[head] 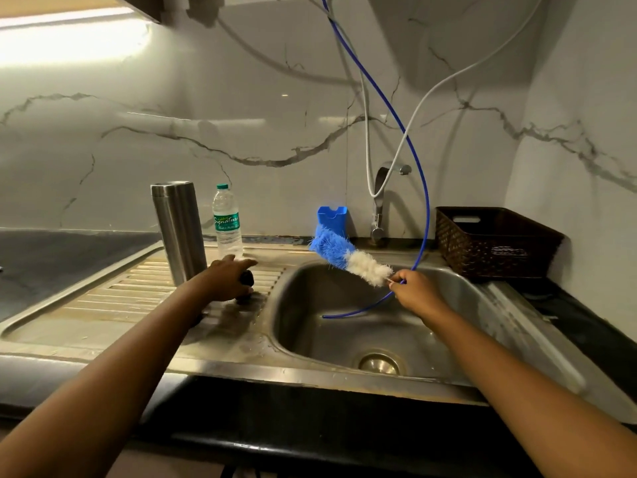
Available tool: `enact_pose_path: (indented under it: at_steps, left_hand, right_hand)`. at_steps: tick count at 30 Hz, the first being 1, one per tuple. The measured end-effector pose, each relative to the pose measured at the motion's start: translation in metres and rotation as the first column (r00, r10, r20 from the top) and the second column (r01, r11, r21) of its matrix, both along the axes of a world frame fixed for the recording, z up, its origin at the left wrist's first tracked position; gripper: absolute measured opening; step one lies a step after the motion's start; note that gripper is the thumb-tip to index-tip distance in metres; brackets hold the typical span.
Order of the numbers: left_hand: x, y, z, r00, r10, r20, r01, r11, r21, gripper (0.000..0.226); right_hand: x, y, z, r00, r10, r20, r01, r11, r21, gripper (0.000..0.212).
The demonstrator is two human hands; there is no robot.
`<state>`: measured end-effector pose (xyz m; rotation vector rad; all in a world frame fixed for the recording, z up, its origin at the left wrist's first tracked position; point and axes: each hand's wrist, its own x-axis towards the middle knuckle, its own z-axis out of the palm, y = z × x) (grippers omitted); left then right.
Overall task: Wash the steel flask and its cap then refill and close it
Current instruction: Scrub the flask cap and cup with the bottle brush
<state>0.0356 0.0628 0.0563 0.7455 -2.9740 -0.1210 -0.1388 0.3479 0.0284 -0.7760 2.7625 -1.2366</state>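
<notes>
Steel flask (pixel 179 232): upright at the drainboard's (pixel 120 298) back edge, beside a water bottle (pixel 226 222). Left hand (pixel 227 279): curled over the black cap (pixel 246 279) near the basin rim. Right hand (pixel 415 291): pinching the bottle brush's (pixel 348 258) wire stem. Risk: the left forearm, close by, could topple the flask.

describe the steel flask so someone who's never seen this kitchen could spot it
Find the steel sink; its ribbed drainboard lies to the left. At the drainboard's back stands the flask, upright beside a clear plastic bottle. It is the taller, plain metal cylinder, without label.
</notes>
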Motion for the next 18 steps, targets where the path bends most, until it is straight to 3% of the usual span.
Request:
enact_pose_path:
  at_steps: [2, 4, 6, 8, 9, 11, 13, 14, 16, 18]
  left_hand:
    - [-0.01, -0.003, 0.0, 0.999, 0.026, 0.038, -0.028, 0.998, 0.055, 0.061]
    - [-0.017, -0.003, 0.0, 0.998, 0.057, -0.013, -0.056, 0.996, 0.072, 0.055]
    - [-0.025, 0.002, 0.001, 0.976, 0.086, -0.2, -0.064, 0.992, 0.112, 0.051]
    - [-0.035, 0.017, 0.005, 0.879, 0.159, -0.449, 0.013, 0.934, 0.357, 0.048]
    - [-0.042, 0.026, 0.006, 0.819, 0.237, -0.523, 0.098, 0.84, 0.533, 0.047]
    - [-0.055, 0.04, 0.008, 0.735, 0.419, -0.534, 0.286, 0.523, 0.803, 0.049]
    - [-0.068, 0.045, 0.004, 0.682, 0.566, -0.463, 0.449, 0.177, 0.876, 0.05]
    - [-0.072, 0.046, -0.001, 0.667, 0.615, -0.421, 0.493, 0.06, 0.868, 0.047]
    - [-0.075, 0.048, -0.012, 0.663, 0.656, -0.361, 0.52, -0.056, 0.852, 0.04]
    - [-0.078, 0.045, -0.021, 0.673, 0.657, -0.341, 0.531, -0.107, 0.841, 0.034]
  right_hand:
    - [-0.003, 0.002, 0.002, 1.0, -0.009, 0.006, 0.009, 1.0, 0.003, 0.019]
    - [-0.005, 0.004, 0.007, 0.999, -0.025, -0.021, 0.025, 1.0, 0.01, 0.02]
    - [-0.009, 0.007, 0.016, 0.99, -0.051, -0.134, 0.056, 0.998, 0.032, 0.022]
    - [-0.015, 0.007, 0.031, 0.958, -0.08, -0.276, 0.102, 0.993, 0.065, 0.025]
    - [-0.018, 0.006, 0.041, 0.938, -0.093, -0.333, 0.127, 0.989, 0.08, 0.026]
    - [-0.027, -0.004, 0.063, 0.896, -0.107, -0.43, 0.167, 0.98, 0.104, 0.028]
    - [-0.035, -0.018, 0.086, 0.864, -0.118, -0.49, 0.215, 0.966, 0.147, 0.028]
    - [-0.038, -0.027, 0.096, 0.847, -0.119, -0.518, 0.246, 0.951, 0.185, 0.027]
    - [-0.044, -0.045, 0.114, 0.8, -0.071, -0.596, 0.29, 0.915, 0.28, 0.026]
    - [-0.049, -0.065, 0.13, 0.745, 0.005, -0.667, 0.346, 0.852, 0.393, 0.028]
